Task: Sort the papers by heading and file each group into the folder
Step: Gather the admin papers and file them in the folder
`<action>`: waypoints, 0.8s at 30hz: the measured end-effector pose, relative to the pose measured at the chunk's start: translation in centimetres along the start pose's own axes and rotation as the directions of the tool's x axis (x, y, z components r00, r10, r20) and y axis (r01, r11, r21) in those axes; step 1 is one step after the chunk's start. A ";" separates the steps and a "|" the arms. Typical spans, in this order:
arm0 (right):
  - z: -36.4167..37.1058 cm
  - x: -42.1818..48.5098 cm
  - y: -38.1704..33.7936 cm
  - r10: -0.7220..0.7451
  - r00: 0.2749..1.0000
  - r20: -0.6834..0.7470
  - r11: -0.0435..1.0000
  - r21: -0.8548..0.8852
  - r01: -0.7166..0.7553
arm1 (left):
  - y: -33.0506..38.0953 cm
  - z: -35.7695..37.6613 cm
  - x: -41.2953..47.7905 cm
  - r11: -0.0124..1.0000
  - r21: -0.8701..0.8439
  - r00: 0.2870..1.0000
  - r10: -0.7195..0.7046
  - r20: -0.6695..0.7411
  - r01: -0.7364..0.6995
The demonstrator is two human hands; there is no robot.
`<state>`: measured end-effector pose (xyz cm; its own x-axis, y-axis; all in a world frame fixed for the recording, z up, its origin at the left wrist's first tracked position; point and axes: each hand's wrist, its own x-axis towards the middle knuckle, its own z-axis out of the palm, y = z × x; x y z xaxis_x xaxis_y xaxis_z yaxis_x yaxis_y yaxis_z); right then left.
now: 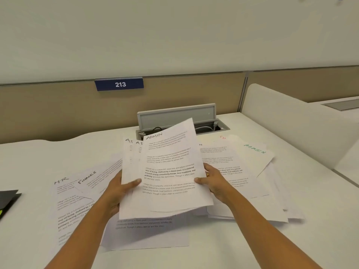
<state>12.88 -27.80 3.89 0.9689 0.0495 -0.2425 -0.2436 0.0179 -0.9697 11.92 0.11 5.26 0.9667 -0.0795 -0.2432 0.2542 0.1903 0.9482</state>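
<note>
Papers headed ADMIN (pixel 167 167) are lifted off the surface (pixel 252 245) as a small fanned sheaf, held up and tilted toward the camera. The left hand (pixel 118 193) grips the sheaf's left edge, thumb laid across the front sheet and fingers behind. The right hand (pixel 211 181) pinches the right edge the same way, with a ring showing on one finger. At least three sheets show in the sheaf, their handwritten headings stepped one behind another at the top left.

Under and to the left lie loose sheets, one headed HR (pixel 64 193) and one headed FINANCE (pixel 91 181) overlapping it. To the right sits a spread pile (pixel 244 177), topped at the far corner by a sheet with ADMIN in green (pixel 256 150); a red heading peeks out beside it, too cut off to read fully.

A dark folder (pixel 8 199) lies at the left edge of the surface. Behind the sheaf an open cable hatch (pixel 176 115) stands against the partition, which carries a blue 213 sign (pixel 119 84).
</note>
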 end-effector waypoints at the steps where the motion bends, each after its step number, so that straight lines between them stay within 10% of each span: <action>1: 0.1 -0.1 -0.1 -0.002 1.000 0.003 1.000 -0.021 0.002 | -0.2 0.0 0.0 1.000 0.025 1.000 -0.002 -0.003 0.002; 15: -3.1 0.6 -0.8 0.019 0.998 -0.062 1.000 0.001 -0.019 | -1.2 2.3 0.5 0.997 -0.007 0.986 0.073 -0.151 -0.075; 24: -10.9 2.1 0.9 -0.137 0.885 -0.445 0.617 -0.737 -0.276 | -1.7 3.1 0.0 0.993 -0.011 0.962 0.114 -0.247 -0.120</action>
<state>15.15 -38.54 2.18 0.9100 -0.4035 -0.0951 -0.3854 -0.7387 -0.5530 11.42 -3.24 4.25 0.9664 0.1866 -0.1768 0.1368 0.2091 0.9683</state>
